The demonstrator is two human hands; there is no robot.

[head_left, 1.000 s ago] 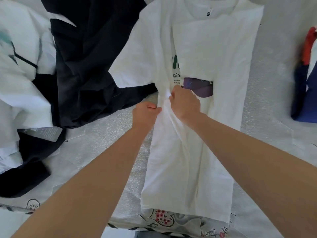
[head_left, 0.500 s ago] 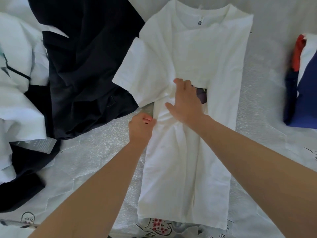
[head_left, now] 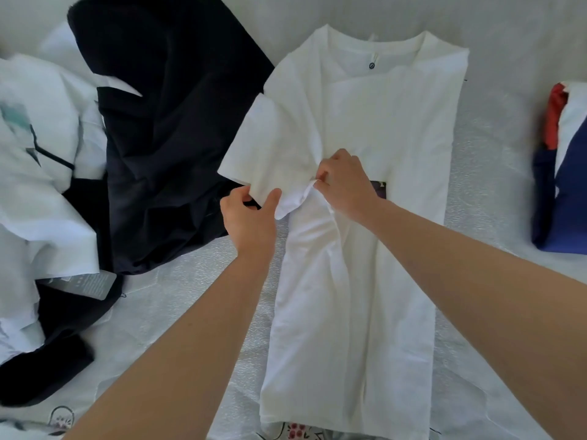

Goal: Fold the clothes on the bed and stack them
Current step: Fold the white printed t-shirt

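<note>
Here, both hands grasp the white cotton T-shirt [head_left: 365,281] — left hand [head_left: 249,217] pinching its sleeve hem, right hand [head_left: 346,184] its mid-seam.

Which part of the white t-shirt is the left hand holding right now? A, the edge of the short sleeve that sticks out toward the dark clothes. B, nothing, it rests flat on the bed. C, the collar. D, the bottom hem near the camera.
A: the left hand pinches the lower edge of the sleeve of the white t-shirt, far from both collar and hem, while the right hand pinches fabric beside it.
</note>
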